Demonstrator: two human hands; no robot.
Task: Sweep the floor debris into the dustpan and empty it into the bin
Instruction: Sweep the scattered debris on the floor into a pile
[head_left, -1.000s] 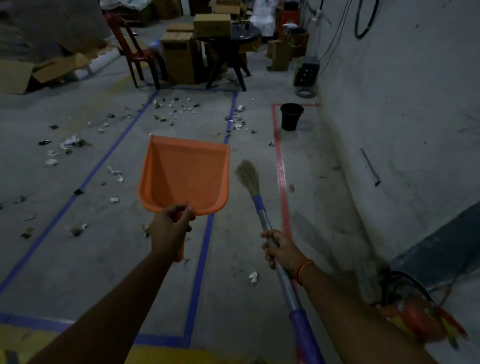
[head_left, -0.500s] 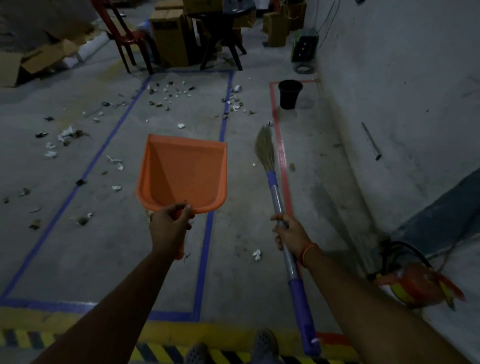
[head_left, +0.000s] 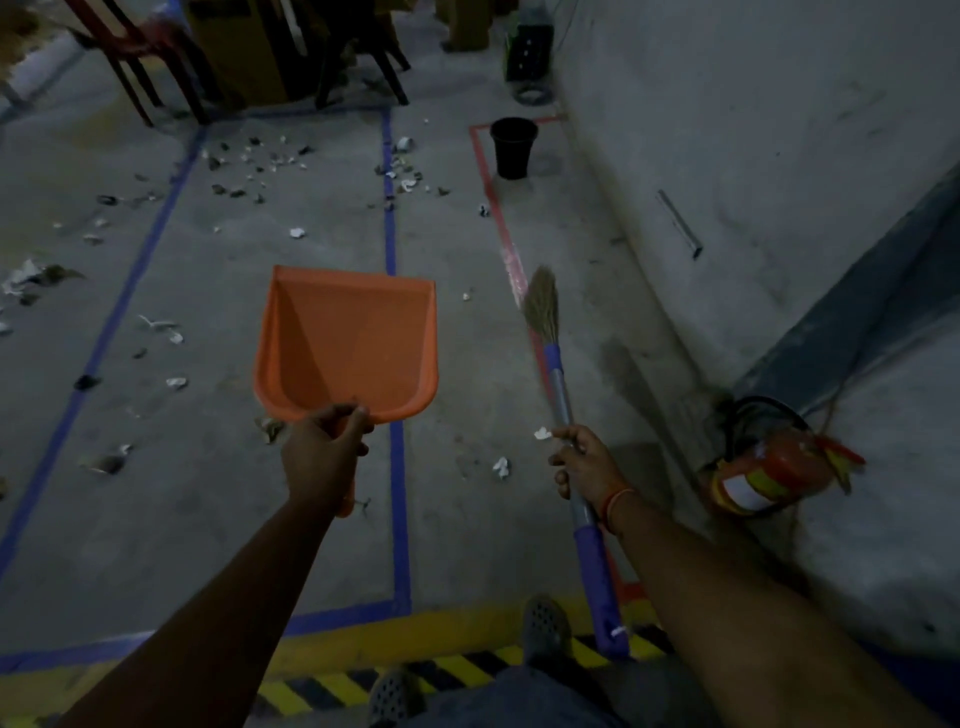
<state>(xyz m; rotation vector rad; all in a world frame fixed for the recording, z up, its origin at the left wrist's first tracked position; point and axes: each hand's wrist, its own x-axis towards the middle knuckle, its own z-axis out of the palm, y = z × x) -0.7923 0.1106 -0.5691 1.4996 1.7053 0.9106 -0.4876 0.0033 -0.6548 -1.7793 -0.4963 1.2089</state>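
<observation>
While left hand (head_left: 324, 449) grips the dustpan (head_left: 348, 343) handle, pan held above floor | right hand (head_left: 584, 460) grips broom (head_left: 558, 374) shaft mid-length | debris (head_left: 260, 166) ahead | bin (head_left: 513, 146) beyond.

Matt orange plastic dustpan (head_left: 347, 340), seemingly concrete floor (head_left: 208, 493)

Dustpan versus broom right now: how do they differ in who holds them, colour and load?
The dustpan is orange, gripped at its handle by the left hand, its tray bare of debris. The broom is slim, with a blue and silver shaft and straw bristles, gripped mid-shaft by the right hand. The dustpan is broad, the broom long. Both point ahead over the floor.
</observation>
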